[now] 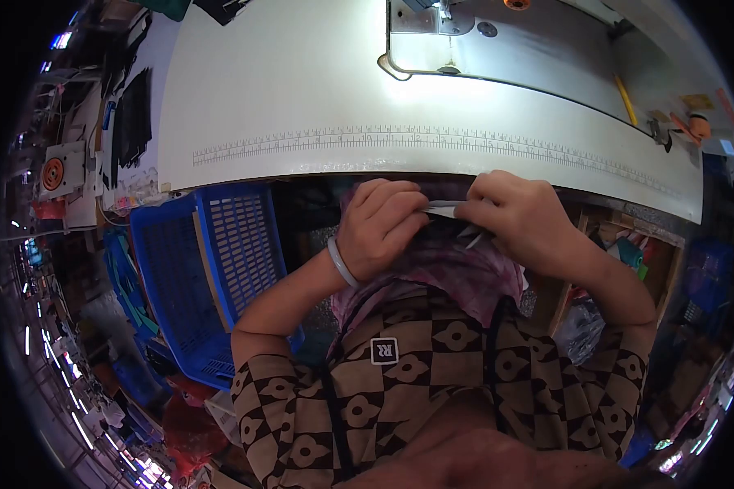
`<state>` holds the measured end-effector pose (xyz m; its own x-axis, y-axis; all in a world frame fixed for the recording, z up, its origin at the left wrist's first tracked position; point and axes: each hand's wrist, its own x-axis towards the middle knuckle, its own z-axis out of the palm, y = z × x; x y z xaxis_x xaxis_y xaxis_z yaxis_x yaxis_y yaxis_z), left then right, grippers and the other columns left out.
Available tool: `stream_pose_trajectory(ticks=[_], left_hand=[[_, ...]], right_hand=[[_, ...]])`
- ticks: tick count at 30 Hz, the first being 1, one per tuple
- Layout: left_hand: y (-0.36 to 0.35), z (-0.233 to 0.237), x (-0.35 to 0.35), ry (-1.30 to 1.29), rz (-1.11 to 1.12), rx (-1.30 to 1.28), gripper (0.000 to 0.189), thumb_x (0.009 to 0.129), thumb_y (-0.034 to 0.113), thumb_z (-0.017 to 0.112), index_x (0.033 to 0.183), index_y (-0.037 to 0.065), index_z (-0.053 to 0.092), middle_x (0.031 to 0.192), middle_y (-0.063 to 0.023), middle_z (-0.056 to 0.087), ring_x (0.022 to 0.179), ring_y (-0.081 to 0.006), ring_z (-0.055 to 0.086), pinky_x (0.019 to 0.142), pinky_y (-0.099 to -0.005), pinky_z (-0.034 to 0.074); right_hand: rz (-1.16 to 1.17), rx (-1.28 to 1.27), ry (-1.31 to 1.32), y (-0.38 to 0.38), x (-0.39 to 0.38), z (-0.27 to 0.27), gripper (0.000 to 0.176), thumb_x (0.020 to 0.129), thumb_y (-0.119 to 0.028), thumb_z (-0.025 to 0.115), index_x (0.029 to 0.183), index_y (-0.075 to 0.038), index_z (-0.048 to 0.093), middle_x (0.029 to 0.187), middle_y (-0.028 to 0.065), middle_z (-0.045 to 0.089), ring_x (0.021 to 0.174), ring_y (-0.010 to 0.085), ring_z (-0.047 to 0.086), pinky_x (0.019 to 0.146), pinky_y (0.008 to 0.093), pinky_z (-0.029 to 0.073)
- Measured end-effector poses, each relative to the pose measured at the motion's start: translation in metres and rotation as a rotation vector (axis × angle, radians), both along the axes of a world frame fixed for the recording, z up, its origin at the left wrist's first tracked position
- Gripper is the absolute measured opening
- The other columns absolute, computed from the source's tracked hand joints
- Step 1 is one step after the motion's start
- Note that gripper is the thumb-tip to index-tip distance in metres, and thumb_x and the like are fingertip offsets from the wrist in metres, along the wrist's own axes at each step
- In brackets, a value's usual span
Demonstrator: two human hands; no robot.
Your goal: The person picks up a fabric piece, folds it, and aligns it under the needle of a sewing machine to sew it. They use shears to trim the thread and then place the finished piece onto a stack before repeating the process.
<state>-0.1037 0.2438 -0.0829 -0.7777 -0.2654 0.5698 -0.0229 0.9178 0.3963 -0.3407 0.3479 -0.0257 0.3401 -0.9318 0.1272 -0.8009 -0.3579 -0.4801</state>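
My left hand (380, 226) and my right hand (523, 218) are close together over my lap, just below the table's front edge. Between them stretches a narrow white strip (444, 209), pinched by the closed fingers of both hands. Whether it is tape or fabric I cannot make out. A loose pale end hangs beneath my right fingers. Under the hands lies a pink-purple patterned cloth (457, 273), tied or draped over my lap. Around my left wrist is a pale bangle (341, 262).
The white sewing table (302, 98) carries a printed ruler (416, 138) along its front and a sewing machine bed (530, 57) at the back. Left of my lap stands a blue plastic basket (240, 253). Dark fabric pieces (132, 118) lie far left; a wooden compartment (669, 281) with scraps sits right.
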Motion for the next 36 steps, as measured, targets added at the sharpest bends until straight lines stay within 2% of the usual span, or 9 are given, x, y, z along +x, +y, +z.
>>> stream_pose_trajectory(ticks=[3,7,15,17,19,21,23,27,36], left_hand=[[0.003,0.001,0.004,-0.027,-0.014,-0.219,0.015,0.073,0.012,0.072,0.087,0.009,0.068,0.102,-0.0047,0.068,0.104,-0.0218,0.066,0.083,-0.0356,0.047],[0.004,0.005,0.003,-0.040,0.009,-0.343,0.015,0.072,0.014,0.070,0.087,0.012,0.068,0.098,-0.0002,0.068,0.101,-0.0169,0.065,0.081,-0.0315,0.044],[-0.001,0.023,0.003,-0.108,-0.080,-0.339,0.021,0.072,0.016,0.067,0.093,0.014,0.066,0.090,0.0014,0.062,0.089,-0.0164,0.060,0.079,-0.0320,0.043],[-0.001,0.023,0.003,-0.137,-0.084,-0.295,0.024,0.071,0.017,0.068,0.095,0.014,0.068,0.093,0.0020,0.064,0.090,-0.0172,0.060,0.081,-0.0328,0.042],[-0.003,0.023,0.003,-0.195,-0.088,-0.209,0.029,0.070,0.017,0.070,0.100,0.015,0.071,0.099,0.0033,0.068,0.093,-0.0188,0.060,0.084,-0.0342,0.041],[-0.005,0.025,0.001,-0.192,-0.090,-0.163,0.026,0.072,0.017,0.069,0.098,0.015,0.069,0.096,0.0031,0.066,0.093,-0.0181,0.060,0.083,-0.0337,0.042],[-0.006,0.027,-0.001,-0.184,-0.093,-0.069,0.019,0.074,0.015,0.065,0.094,0.014,0.066,0.091,0.0027,0.061,0.092,-0.0166,0.059,0.081,-0.0327,0.042],[-0.005,0.025,0.001,-0.246,-0.125,-0.071,0.026,0.075,0.017,0.069,0.100,0.016,0.072,0.100,0.0038,0.069,0.095,-0.0188,0.060,0.086,-0.0344,0.042],[0.001,0.026,0.004,-0.220,-0.124,-0.149,0.024,0.074,0.016,0.071,0.098,0.016,0.071,0.101,0.0033,0.068,0.096,-0.0191,0.059,0.086,-0.0342,0.041]], right_hand=[[0.060,-0.069,0.074,0.003,0.001,0.001,0.026,0.073,-0.007,0.071,0.098,-0.011,0.072,0.092,0.0027,0.059,0.081,0.0210,0.064,0.061,0.0348,0.053],[0.095,-0.086,0.143,0.009,0.004,0.004,0.024,0.074,-0.010,0.070,0.097,-0.012,0.071,0.092,0.0014,0.058,0.081,0.0185,0.063,0.059,0.0327,0.052],[0.024,-0.156,0.179,0.022,0.015,0.001,0.021,0.077,-0.012,0.071,0.098,-0.010,0.071,0.088,0.0015,0.057,0.077,0.0179,0.062,0.057,0.0320,0.050],[0.032,-0.214,0.270,0.026,0.015,-0.004,0.020,0.078,-0.012,0.072,0.098,-0.009,0.071,0.086,0.0018,0.057,0.075,0.0182,0.062,0.056,0.0322,0.049],[0.018,-0.186,0.195,0.026,0.015,-0.010,0.020,0.078,-0.012,0.072,0.097,-0.009,0.071,0.085,0.0017,0.058,0.074,0.0182,0.063,0.056,0.0323,0.048],[-0.010,-0.126,0.044,0.026,0.014,-0.013,0.020,0.077,-0.012,0.073,0.097,-0.009,0.071,0.083,0.0017,0.060,0.072,0.0183,0.064,0.056,0.0324,0.048],[-0.018,-0.141,0.085,0.026,0.015,-0.011,0.020,0.077,-0.012,0.072,0.097,-0.009,0.071,0.084,0.0016,0.061,0.072,0.0186,0.064,0.056,0.0328,0.048],[-0.024,-0.144,0.138,0.026,0.015,-0.008,0.020,0.076,-0.012,0.072,0.096,-0.009,0.071,0.084,0.0017,0.063,0.071,0.0195,0.065,0.056,0.0341,0.048],[0.016,-0.112,0.121,0.030,0.020,-0.011,0.025,0.077,-0.010,0.072,0.102,-0.009,0.073,0.083,0.0052,0.066,0.070,0.0223,0.066,0.058,0.0361,0.049]])
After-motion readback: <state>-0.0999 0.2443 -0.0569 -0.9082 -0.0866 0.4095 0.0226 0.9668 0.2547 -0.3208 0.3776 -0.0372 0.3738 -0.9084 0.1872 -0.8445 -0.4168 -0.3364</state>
